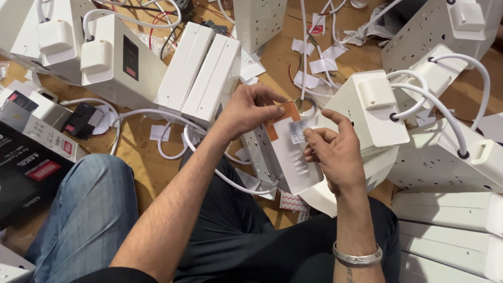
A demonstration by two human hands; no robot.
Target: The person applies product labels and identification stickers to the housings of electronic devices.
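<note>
Fingers of the right hand point(335, 157) press a small label point(297, 131) onto the white casing point(285, 152) held over the lap, left hand point(249, 110) gripping its top edge, likely needing smoothing flat, with similar white units point(367, 107) beyond.

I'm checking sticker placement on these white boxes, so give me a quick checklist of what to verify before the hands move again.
1. Left hand grips the white box at its top edge: ok.
2. Right hand fingers rest on the small label: ok.
3. Label sits flat on the box face: cannot tell.
4. Orange strip peeled off: not ok, it is on the box.
5. White cable lies away from both hands: ok.
</note>
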